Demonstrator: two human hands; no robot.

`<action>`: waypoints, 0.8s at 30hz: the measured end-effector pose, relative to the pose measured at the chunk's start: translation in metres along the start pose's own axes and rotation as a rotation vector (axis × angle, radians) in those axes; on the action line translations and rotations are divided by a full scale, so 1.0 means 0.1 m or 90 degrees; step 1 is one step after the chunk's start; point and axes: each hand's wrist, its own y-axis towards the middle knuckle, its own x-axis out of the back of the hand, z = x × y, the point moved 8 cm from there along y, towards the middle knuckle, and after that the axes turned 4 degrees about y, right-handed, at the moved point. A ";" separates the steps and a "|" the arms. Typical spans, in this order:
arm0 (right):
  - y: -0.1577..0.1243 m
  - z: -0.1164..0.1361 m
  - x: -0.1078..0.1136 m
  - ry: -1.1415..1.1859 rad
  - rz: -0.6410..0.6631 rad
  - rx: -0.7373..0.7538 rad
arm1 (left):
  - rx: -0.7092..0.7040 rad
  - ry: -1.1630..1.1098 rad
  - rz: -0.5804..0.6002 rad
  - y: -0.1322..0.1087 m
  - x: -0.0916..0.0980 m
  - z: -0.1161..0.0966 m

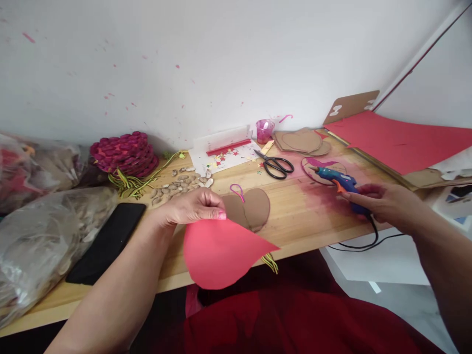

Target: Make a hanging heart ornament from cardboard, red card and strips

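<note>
Between thumb and fingers, my left hand point(197, 206) pinches the upper edge of a red paper piece point(221, 255), which hangs over the table's front edge. Partly behind it lies a cardboard heart point(258, 206) with a pink loop point(238, 191) at its top. Green-yellow strands point(271, 263) poke out below the paper. My right hand point(383, 201) is wrapped around a blue glue gun point(341, 183) with an orange trigger. Its nozzle points left, over a pink-edged cardboard heart point(313, 172). Whether the trigger is pressed I cannot tell.
Black scissors point(276, 166), star confetti point(224, 158) on white paper, a pink cup point(264, 130) and cardboard hearts point(300, 141) stand along the back. Seed shells point(180, 184), a black phone-like slab point(106, 243) and plastic bags point(47, 241) are left. Red sheets point(405, 137) lie right; the glue gun's cord point(374, 236) hangs down.
</note>
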 end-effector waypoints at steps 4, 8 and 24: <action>-0.27 -0.13 -0.25 0.315 0.121 -0.139 | -0.024 0.036 0.032 0.02 -0.08 -0.08; -0.57 0.05 -0.58 0.453 0.251 -0.103 | -0.050 0.071 0.034 0.04 -0.11 -0.11; -0.93 0.65 -0.83 0.221 0.106 0.210 | -0.120 0.124 0.052 0.01 -0.23 -0.28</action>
